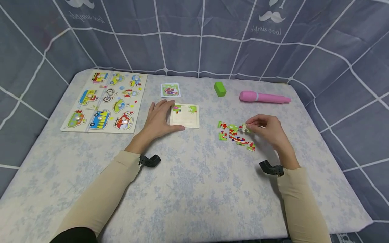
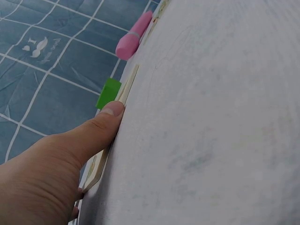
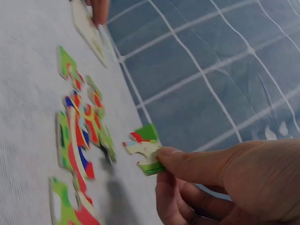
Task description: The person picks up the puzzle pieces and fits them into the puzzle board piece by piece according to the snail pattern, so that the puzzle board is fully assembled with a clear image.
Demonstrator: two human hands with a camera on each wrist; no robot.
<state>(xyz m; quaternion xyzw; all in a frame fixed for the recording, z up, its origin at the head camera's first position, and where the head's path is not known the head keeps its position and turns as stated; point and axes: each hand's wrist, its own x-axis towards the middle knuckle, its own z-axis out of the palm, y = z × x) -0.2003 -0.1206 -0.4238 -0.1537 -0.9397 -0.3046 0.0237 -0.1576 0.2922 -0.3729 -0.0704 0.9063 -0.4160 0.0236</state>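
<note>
Pinching a small green, red and cream jigsaw piece [image 3: 145,152] between thumb and fingers, the right hand [image 1: 267,130] is to the right of a shallow square tray of pale wood [image 1: 184,118], which lies flat on a white tablecloth with a faint blue pattern [image 1: 194,189]. The fingertips cover one edge of the piece, so its full outline cannot be made out; the right wrist view shows it raised clear of the cloth. Below it, right of the tray, lies a loose cluster of brightly coloured jigsaw pieces [image 1: 234,132], whose picture is hard to read; in the right wrist view this cluster is blurred and cut off at the lower edge. Inside the tray, along its far side, sit a green piece with a pink spot [image 1: 177,109] and a mostly green piece [image 1: 192,109]. The left hand [image 1: 159,119] grips the tray from its left, hiding part of that side, with the thumb on the near edge and the fingers reaching to the far left corner; in the left wrist view most of these fingers are hidden. Both forearms, in beige sleeves [image 1: 100,192], stretch forward on either side of the tray and are cut off by the lower frame edge. Just beyond the tray is a small white-bordered picture card [image 1: 170,90], its details too small to tell.
</note>
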